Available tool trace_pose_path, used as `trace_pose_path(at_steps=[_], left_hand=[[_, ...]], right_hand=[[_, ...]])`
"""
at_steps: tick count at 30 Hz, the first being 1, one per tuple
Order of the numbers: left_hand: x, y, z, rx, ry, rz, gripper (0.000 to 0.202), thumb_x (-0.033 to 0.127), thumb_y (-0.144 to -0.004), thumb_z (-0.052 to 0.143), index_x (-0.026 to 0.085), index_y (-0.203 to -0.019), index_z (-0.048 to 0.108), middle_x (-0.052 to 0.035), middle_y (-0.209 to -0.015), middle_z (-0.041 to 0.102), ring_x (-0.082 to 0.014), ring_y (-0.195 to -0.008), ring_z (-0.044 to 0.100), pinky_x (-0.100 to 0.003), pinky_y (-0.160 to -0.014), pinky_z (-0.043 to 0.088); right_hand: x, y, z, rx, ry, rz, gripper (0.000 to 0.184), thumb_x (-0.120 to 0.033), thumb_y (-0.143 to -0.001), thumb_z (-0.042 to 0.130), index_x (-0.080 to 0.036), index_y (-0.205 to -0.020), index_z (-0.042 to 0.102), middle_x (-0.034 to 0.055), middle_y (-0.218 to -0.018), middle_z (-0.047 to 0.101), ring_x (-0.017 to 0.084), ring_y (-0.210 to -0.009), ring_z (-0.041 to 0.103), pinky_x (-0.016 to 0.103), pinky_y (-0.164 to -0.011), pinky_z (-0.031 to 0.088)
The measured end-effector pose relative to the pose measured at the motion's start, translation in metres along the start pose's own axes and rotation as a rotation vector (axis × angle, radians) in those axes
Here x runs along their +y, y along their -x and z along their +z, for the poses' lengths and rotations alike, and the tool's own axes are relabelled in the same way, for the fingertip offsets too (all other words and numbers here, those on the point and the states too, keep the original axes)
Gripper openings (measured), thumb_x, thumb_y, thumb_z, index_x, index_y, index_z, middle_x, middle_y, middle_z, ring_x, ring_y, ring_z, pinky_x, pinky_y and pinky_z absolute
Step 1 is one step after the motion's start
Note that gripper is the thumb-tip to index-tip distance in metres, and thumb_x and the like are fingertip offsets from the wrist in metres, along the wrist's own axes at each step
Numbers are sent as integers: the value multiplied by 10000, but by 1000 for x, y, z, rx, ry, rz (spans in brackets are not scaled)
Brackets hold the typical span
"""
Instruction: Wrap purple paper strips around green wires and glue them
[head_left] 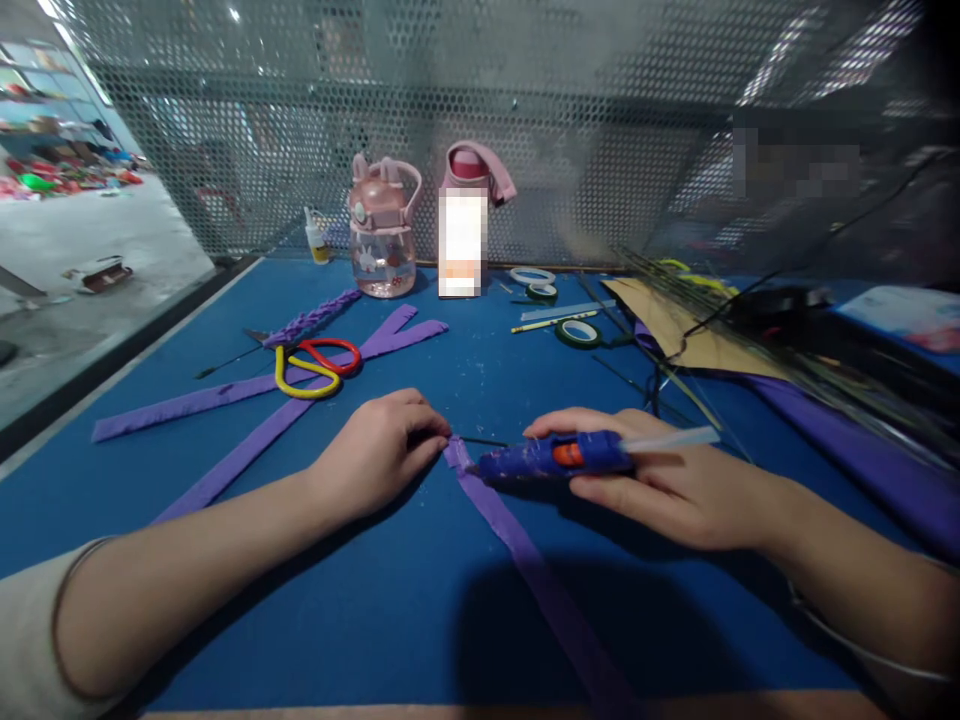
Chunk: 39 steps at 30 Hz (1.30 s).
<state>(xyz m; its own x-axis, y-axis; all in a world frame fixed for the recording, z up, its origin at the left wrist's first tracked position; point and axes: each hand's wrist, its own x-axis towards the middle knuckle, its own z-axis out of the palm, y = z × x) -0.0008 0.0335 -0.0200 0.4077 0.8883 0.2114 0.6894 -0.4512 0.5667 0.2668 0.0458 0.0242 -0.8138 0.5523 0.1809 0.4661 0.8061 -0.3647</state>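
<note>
My right hand (675, 490) is wrapped round a blue hot glue gun (536, 458), with a pale glue stick (671, 438) poking out of its back end. The gun's nozzle meets a long purple strip (517, 540) near its upper end. That end is pinched in the fingertips of my left hand (390, 445). A thin dark wire (484, 441) runs right from the pinch, passing behind the gun. From there the strip trails down to the table's near edge.
Red-and-yellow scissors (307, 385) lie at left on more purple strips (187, 402), beside a purple twisted stem (315, 318). A pink water bottle (384, 260), glue bottle (319, 245) and green tape roll (577, 333) stand or lie farther back. Wires and brown paper (690, 335) crowd the right.
</note>
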Motion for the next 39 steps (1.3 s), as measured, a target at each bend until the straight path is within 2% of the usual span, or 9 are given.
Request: trace_pose_path(at_steps=[4,8,13,17,24,28,32,35,39], left_hand=[[-1,1,1,-26,-53,-16,256,220,-882,529,180,-1098,660,-61,-913,604,-169,-838,580,-283,-764,462],[-4,3,1,-33,-134,-38,208,273,-888,523,190,-983,687,-79,-937,586,-213,-895,541,-328,-786,447],[-11,4,-2,-45,-100,-18,158,232,-911,459,179,-906,608,-74,-993,601,-224,-957,518,-354,-840,409],[-16,3,-7,-64,-43,-109,189,276,-947,349,187,-948,516,-51,-870,591,-203,-788,531,-337,-716,397],[1,10,-12,61,316,-69,257,384,-934,375,187,-1041,502,-17,-833,532,-160,-751,477,-287,-697,365],[15,15,-7,13,778,-151,270,366,-907,385,164,-812,537,30,-634,400,-110,-575,352,-240,-537,276],[25,15,0,-89,1045,-230,268,371,-855,489,159,-691,486,36,-610,413,-75,-511,298,-219,-486,219],[29,15,2,-133,1023,-254,301,425,-843,532,147,-727,515,33,-615,444,-63,-494,297,-210,-466,199],[32,17,4,-129,911,-239,342,464,-844,542,133,-759,553,25,-626,473,-64,-508,329,-202,-473,234]], right_hand=[[15,8,-10,100,110,-32,430,-261,-857,514,-222,-1281,455,68,-1088,673,198,-834,670,272,-698,508],[62,12,-15,276,258,55,542,-212,-862,455,-192,-1390,333,132,-1344,518,274,-1162,558,406,-943,464],[124,10,-8,286,384,261,592,-178,-850,411,-122,-1426,282,185,-1353,483,294,-1238,486,484,-1025,398],[139,6,3,203,434,430,617,-140,-824,434,-72,-1423,302,200,-1310,539,302,-1177,535,454,-983,422],[92,-7,-11,244,489,510,644,-78,-712,515,-65,-1350,437,226,-1328,527,344,-1166,517,452,-943,396],[44,-25,-12,205,417,450,313,-140,-793,486,-148,-1059,651,129,-1035,697,268,-924,636,363,-811,458],[2,-44,19,159,-28,269,176,-233,-836,526,-182,-935,664,36,-853,708,157,-743,637,256,-689,483],[-17,-48,40,260,-408,211,162,-251,-815,571,-157,-931,634,40,-851,692,145,-761,635,259,-720,502],[-25,-45,47,293,-641,207,99,-211,-780,609,-160,-862,629,31,-833,691,137,-762,641,254,-724,509]])
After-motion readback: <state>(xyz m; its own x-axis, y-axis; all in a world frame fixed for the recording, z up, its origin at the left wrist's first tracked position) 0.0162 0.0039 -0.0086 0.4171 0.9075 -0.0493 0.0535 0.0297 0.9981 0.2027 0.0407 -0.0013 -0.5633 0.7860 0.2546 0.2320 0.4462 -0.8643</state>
